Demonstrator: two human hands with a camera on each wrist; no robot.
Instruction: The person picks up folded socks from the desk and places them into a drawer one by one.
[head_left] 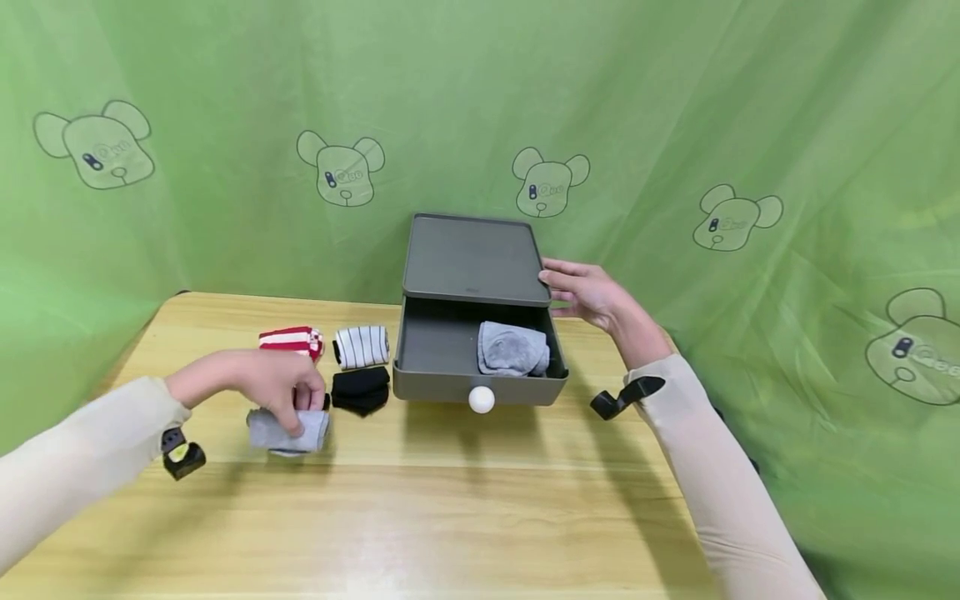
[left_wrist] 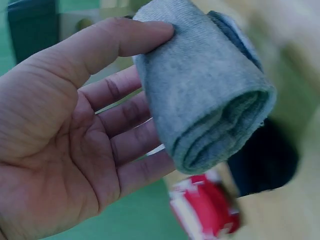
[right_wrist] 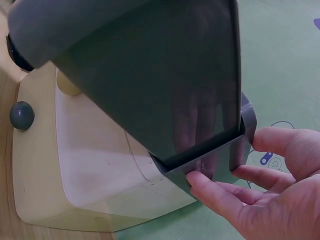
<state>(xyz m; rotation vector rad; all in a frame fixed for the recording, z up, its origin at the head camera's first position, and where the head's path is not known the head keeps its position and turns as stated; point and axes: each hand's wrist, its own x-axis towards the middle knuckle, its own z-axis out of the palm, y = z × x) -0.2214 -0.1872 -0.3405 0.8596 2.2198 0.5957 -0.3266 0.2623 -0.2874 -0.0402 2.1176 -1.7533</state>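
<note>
My left hand (head_left: pixel 281 387) holds a rolled grey sock (head_left: pixel 288 431) over the left part of the table. In the left wrist view the thumb lies on top of the roll and the fingers are behind it, with the spiral end facing out. On the right, my right hand (head_left: pixel 581 292) touches the side of a dark grey drawer box (head_left: pixel 476 258), its fingers extended along the edge. The drawer (head_left: pixel 435 346) is pulled out, white knob (head_left: pixel 482 399) in front. Another grey sock (head_left: pixel 513 348) lies folded in the drawer's right side.
Left of the drawer lie a red-and-white striped sock (head_left: pixel 292 340), a white sock with dark stripes (head_left: pixel 362 346) and a black sock (head_left: pixel 361 390). Below the drawer box, the right wrist view shows a cream drawer unit (right_wrist: pixel 95 150). A green curtain (head_left: pixel 465 108) hangs behind the wooden table (head_left: pixel 450 508).
</note>
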